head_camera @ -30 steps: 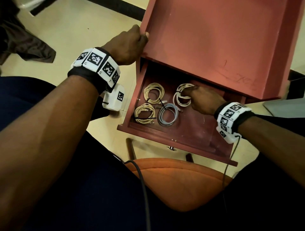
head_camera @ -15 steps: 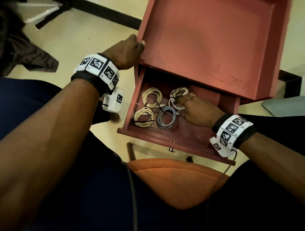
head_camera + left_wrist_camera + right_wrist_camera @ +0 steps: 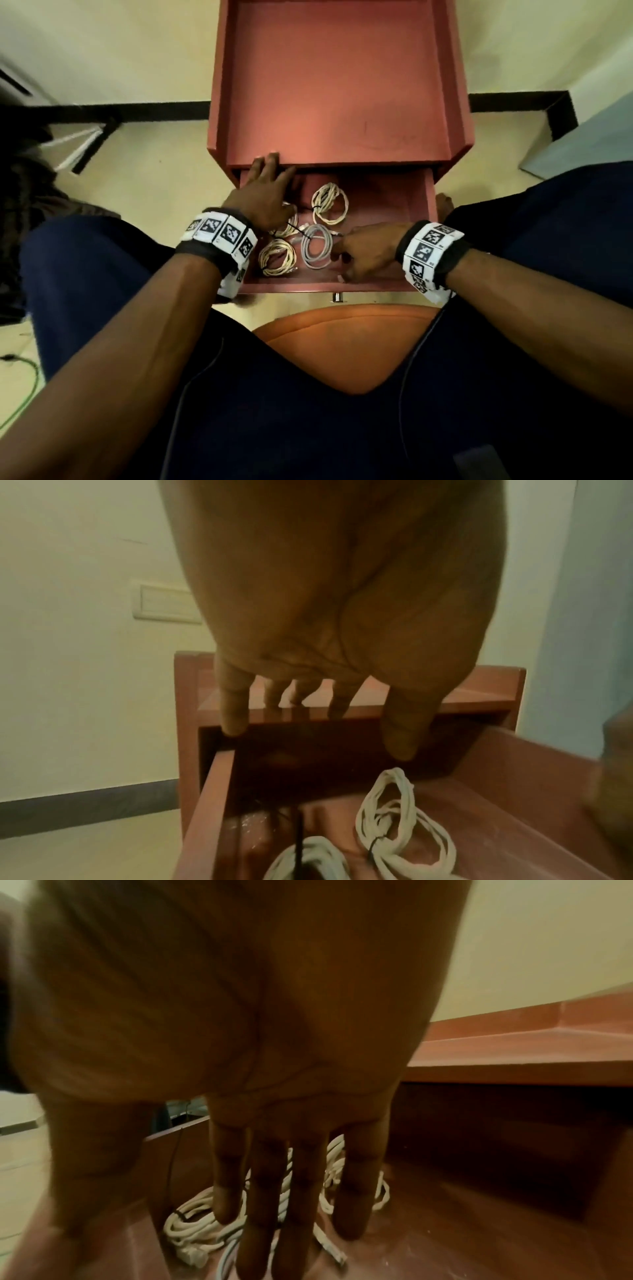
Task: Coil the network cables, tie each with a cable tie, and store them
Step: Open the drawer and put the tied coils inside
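The red cabinet's drawer (image 3: 430, 219) stands pulled out, and tied cable coils lie flat in it. One cream coil (image 3: 329, 207) lies at the back, a second (image 3: 277, 262) at the front left, and a third (image 3: 287, 229) is half hidden under my left hand. A grey coil (image 3: 317, 250) lies in the middle. My left hand (image 3: 265, 185) reaches over the drawer's back left with straight fingers (image 3: 234, 718) touching the front edge of the cabinet top. My right hand (image 3: 359, 253) hovers inside the drawer, its straight fingers (image 3: 262, 1218) pointing at the grey coil and holding nothing.
The cabinet top (image 3: 342, 102) is a bare red tray with raised sides. The drawer knob (image 3: 338, 297) sticks out above the orange chair seat (image 3: 342, 346) between my legs. Dark cloth (image 3: 20, 212) lies on the floor at left. A pale blue panel (image 3: 582, 137) sits at right.
My left hand let go of the cabinet's left corner and moved over the drawer to the top's front edge. My right hand released the back cream coil and drew back beside the grey one.
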